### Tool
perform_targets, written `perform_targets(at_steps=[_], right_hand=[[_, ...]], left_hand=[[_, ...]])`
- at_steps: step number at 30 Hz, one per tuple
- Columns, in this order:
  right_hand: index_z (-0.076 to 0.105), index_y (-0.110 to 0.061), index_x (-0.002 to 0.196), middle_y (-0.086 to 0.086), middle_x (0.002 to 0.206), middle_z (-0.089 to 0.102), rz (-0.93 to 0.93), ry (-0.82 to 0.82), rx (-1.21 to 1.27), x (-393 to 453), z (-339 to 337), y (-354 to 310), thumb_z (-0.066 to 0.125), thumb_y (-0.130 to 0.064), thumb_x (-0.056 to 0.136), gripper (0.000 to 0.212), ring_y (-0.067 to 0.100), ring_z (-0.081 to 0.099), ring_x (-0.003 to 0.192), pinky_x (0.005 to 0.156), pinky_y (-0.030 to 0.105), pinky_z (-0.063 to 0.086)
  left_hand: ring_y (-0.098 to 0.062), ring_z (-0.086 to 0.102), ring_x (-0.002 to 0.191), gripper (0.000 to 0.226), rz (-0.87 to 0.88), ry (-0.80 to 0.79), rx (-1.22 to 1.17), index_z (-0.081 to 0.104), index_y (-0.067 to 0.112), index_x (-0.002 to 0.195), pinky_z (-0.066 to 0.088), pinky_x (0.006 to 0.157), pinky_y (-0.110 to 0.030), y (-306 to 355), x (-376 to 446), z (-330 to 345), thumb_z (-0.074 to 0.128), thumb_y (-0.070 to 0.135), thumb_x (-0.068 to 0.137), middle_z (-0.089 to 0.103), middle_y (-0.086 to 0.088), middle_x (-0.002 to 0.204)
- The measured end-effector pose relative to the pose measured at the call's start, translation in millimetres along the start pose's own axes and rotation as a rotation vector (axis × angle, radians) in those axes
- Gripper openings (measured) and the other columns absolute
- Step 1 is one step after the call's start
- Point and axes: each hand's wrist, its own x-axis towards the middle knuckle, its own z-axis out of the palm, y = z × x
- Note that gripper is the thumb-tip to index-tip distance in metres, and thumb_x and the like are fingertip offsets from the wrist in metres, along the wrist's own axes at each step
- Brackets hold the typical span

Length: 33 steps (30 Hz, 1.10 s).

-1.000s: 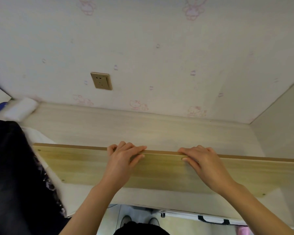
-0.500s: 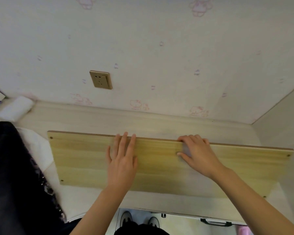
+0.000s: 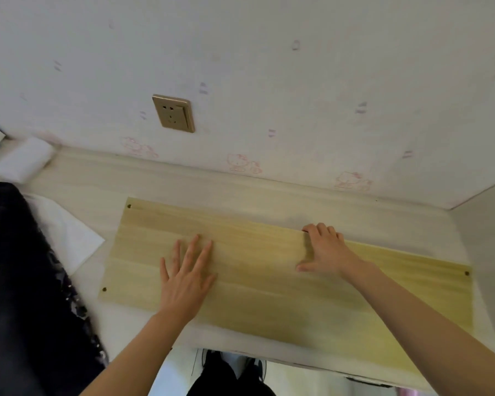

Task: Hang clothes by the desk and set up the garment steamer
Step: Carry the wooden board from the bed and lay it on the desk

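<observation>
A long light wooden board point(image 3: 257, 284) with small holes at its corners lies flat on the pale desk point(image 3: 183, 192). My left hand point(image 3: 186, 278) rests flat on the board's middle with straight, spread fingers. My right hand point(image 3: 325, 251) lies on the board further right, its fingertips curled over the far edge and its thumb flat on top. A black garment point(image 3: 20, 295) with a sequinned edge hangs at the desk's left end. No steamer is in view.
A gold wall socket point(image 3: 173, 112) sits in the patterned wall above the desk. A white roll point(image 3: 22, 158) lies at the back left, a white sheet point(image 3: 66, 238) beside the garment. A side panel point(image 3: 489, 238) closes the right end. My shoes point(image 3: 232, 364) show below the desk.
The board was standing tilted on its edge and now lies flat on the desk, shifted to the right. My left hand went from gripping its top edge to lying flat on it.
</observation>
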Motion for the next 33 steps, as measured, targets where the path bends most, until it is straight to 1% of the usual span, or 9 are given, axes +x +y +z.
perform_targets(at_steps=[4, 7, 11, 14, 17, 22, 25, 31, 33], right_hand=[[0.031, -0.023, 0.136, 0.005, 0.127, 0.039, 0.040, -0.094, 0.029, 25.5, 14.5, 9.5, 0.074, -0.065, 0.060, 0.097, 0.028, 0.039, 0.119, 0.099, 0.042, 0.033], [0.033, -0.023, 0.136, 0.005, 0.129, 0.041, 0.050, -0.142, 0.028, 39.5, 23.5, 12.7, 0.075, -0.064, 0.059, 0.098, 0.029, 0.041, 0.118, 0.099, 0.043, 0.035], [0.034, -0.020, 0.138, 0.006, 0.130, 0.040, 0.051, -0.190, 0.032, 53.5, 26.8, 13.1, 0.076, -0.064, 0.058, 0.101, 0.029, 0.042, 0.118, 0.098, 0.043, 0.038], [0.034, -0.018, 0.138, 0.007, 0.130, 0.040, 0.026, -0.193, 0.024, 62.9, 23.5, 11.0, 0.076, -0.065, 0.058, 0.102, 0.030, 0.042, 0.117, 0.096, 0.043, 0.039], [0.034, -0.018, 0.138, 0.008, 0.129, 0.040, 0.002, -0.185, 0.016, 71.6, 21.6, 5.0, 0.074, -0.064, 0.059, 0.100, 0.030, 0.040, 0.117, 0.095, 0.043, 0.039], [0.034, -0.016, 0.138, 0.006, 0.121, 0.042, -0.050, -0.187, -0.043, 84.3, 19.8, -7.5, 0.070, -0.071, 0.057, 0.104, 0.027, 0.028, 0.115, 0.095, 0.043, 0.040], [0.035, -0.016, 0.137, 0.004, 0.119, 0.042, -0.060, -0.183, -0.052, 89.0, 20.8, -13.8, 0.069, -0.073, 0.056, 0.105, 0.026, 0.027, 0.113, 0.096, 0.043, 0.041], [0.034, -0.015, 0.138, 0.005, 0.123, 0.041, -0.047, -0.189, -0.082, 91.1, 22.7, -18.3, 0.068, -0.074, 0.058, 0.105, 0.027, 0.028, 0.116, 0.097, 0.043, 0.041], [0.036, -0.016, 0.137, 0.006, 0.126, 0.039, -0.046, -0.168, -0.105, 86.4, 24.0, -19.0, 0.068, -0.072, 0.060, 0.100, 0.029, 0.029, 0.119, 0.098, 0.044, 0.040]], left_hand=[[-0.027, -0.018, 0.147, 0.074, -0.069, -0.076, -0.013, -0.018, 0.054, 0.143, 0.017, 0.105, -0.069, -15.0, 11.9, 15.7, 0.022, 0.076, 0.084, -0.021, 0.018, 0.157], [-0.026, -0.018, 0.147, 0.074, -0.096, -0.109, -0.003, -0.018, 0.055, 0.142, 0.015, 0.103, -0.072, -14.3, 17.6, 26.4, 0.012, 0.082, 0.080, -0.021, 0.018, 0.157], [-0.025, -0.016, 0.147, 0.073, -0.145, -0.115, -0.006, -0.014, 0.056, 0.143, 0.012, 0.104, -0.072, -10.8, 22.4, 35.2, 0.011, 0.081, 0.079, -0.013, 0.017, 0.160], [-0.023, -0.014, 0.148, 0.072, -0.190, -0.099, -0.008, -0.011, 0.057, 0.143, 0.012, 0.105, -0.071, -12.0, 24.9, 36.4, 0.013, 0.080, 0.079, -0.008, 0.016, 0.161], [-0.021, -0.017, 0.147, 0.071, -0.240, -0.097, -0.021, -0.013, 0.058, 0.142, 0.008, 0.106, -0.071, -15.3, 25.4, 38.0, 0.012, 0.079, 0.079, -0.009, 0.016, 0.160], [-0.021, -0.018, 0.147, 0.072, -0.280, -0.094, -0.031, -0.011, 0.057, 0.143, 0.007, 0.106, -0.072, -24.5, 21.5, 36.4, 0.012, 0.077, 0.079, -0.008, 0.016, 0.161], [-0.022, -0.018, 0.147, 0.071, -0.282, -0.092, -0.027, -0.012, 0.057, 0.143, 0.008, 0.106, -0.072, -32.3, 22.6, 35.0, 0.011, 0.077, 0.079, -0.010, 0.016, 0.160], [-0.023, -0.015, 0.148, 0.071, -0.276, -0.080, -0.017, -0.011, 0.056, 0.143, 0.008, 0.105, -0.073, -38.2, 26.2, 35.2, 0.012, 0.077, 0.080, -0.007, 0.015, 0.161], [-0.023, -0.016, 0.147, 0.071, -0.275, -0.081, -0.025, -0.011, 0.056, 0.144, 0.007, 0.105, -0.073, -39.1, 26.0, 36.5, 0.012, 0.077, 0.080, -0.007, 0.015, 0.161]])
